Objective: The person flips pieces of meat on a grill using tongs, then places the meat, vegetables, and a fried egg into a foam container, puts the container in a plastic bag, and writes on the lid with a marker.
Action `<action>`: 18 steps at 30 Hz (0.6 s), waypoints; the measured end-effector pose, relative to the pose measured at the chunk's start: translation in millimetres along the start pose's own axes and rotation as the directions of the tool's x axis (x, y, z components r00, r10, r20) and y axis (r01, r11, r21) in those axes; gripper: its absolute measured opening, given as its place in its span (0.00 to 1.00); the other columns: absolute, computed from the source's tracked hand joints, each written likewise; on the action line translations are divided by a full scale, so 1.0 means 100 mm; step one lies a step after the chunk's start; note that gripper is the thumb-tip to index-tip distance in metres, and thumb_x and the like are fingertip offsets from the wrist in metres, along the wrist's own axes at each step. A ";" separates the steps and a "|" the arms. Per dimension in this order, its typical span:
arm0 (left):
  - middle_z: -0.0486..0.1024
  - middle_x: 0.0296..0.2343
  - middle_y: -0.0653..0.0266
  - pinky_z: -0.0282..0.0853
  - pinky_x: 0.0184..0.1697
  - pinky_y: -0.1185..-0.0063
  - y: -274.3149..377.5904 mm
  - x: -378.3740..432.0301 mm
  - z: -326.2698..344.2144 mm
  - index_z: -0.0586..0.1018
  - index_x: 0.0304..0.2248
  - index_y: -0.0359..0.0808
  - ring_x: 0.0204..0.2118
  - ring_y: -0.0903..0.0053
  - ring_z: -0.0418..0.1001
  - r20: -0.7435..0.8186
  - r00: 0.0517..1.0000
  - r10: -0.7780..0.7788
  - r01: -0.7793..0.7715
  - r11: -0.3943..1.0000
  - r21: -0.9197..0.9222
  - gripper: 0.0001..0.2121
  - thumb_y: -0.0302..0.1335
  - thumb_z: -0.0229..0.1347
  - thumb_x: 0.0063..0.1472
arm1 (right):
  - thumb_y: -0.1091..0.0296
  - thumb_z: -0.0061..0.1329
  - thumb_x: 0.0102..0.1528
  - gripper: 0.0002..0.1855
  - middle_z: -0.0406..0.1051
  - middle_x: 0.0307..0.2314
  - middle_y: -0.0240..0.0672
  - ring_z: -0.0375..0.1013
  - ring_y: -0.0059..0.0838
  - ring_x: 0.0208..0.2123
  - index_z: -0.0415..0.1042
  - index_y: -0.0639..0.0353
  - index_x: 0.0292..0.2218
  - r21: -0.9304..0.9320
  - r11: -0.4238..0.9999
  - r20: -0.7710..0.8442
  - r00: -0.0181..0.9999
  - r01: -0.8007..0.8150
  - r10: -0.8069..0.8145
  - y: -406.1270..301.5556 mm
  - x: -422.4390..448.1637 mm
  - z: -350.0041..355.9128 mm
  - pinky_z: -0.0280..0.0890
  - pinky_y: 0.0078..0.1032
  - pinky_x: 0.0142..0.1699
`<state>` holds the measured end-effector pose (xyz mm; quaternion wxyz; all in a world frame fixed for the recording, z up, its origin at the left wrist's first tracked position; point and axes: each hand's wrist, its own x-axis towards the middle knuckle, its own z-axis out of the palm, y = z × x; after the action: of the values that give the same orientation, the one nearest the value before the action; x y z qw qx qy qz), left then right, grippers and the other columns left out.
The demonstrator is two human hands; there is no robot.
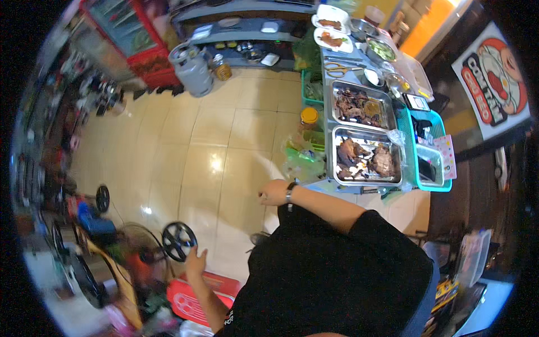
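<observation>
Low in the picture, left of my body, my left hand (196, 262) has its fingers at a black spoked wheel (179, 241); whether it touches the wheel I cannot tell. Below that hand lies a red plastic stool or lid (185, 301). My right hand (273, 192), with a dark watch on the wrist, hangs over the tiled floor beside the food table, its fingers curled. Nothing shows in it. On the table, the nearer steel tray (367, 182) holds grilled meat (383, 161), and the farther steel tray (389, 110) holds darker meat pieces. Scissors (337, 70) lie behind them.
A grey gas cylinder (191, 71) and a jar of yellow liquid (222, 68) stand near a red-framed cabinet (153, 63). Bagged greens (300, 158) and an orange-lidded jar (309, 116) are beside the table. A turquoise basket (433, 185) stands right of the trays. A motorbike or similar machine is at lower left.
</observation>
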<state>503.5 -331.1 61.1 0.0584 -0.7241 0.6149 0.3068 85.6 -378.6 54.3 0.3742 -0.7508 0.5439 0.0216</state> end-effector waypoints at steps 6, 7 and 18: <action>0.72 0.42 0.49 0.65 0.48 0.67 1.27 2.32 -1.49 0.69 0.49 0.32 0.44 0.56 0.71 -0.240 0.922 0.305 -0.231 0.928 0.292 0.26 0.40 0.54 0.55 | 0.52 0.52 0.49 0.18 0.74 0.25 0.40 0.73 0.40 0.29 0.73 0.57 0.35 0.389 0.920 -0.513 0.820 -0.042 0.254 0.59 0.09 -1.20 0.67 0.33 0.32; 0.72 0.42 0.49 0.65 0.48 0.67 1.73 2.61 -1.65 0.69 0.49 0.32 0.44 0.56 0.71 -0.240 0.911 0.336 -0.256 0.916 0.308 0.26 0.40 0.54 0.55 | 0.54 0.52 0.49 0.17 0.74 0.24 0.39 0.73 0.40 0.27 0.73 0.58 0.34 0.370 0.928 -0.639 0.737 0.044 0.220 0.79 0.19 -1.33 0.67 0.33 0.32; 0.74 0.40 0.63 0.66 0.37 0.79 6.28 4.24 -0.51 0.68 0.46 0.39 0.36 0.77 0.73 0.502 0.583 0.639 -0.268 0.734 -0.624 0.18 0.39 0.50 0.61 | 0.58 0.51 0.50 0.13 0.72 0.23 0.42 0.73 0.39 0.26 0.73 0.60 0.27 0.420 0.882 -0.814 0.340 -0.214 0.470 2.87 0.75 -3.59 0.67 0.32 0.32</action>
<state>-35.6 -866.2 66.9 0.0160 -0.3555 0.6192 0.6999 -257.7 -685.9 124.9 0.0982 -0.4597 0.8014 -0.3698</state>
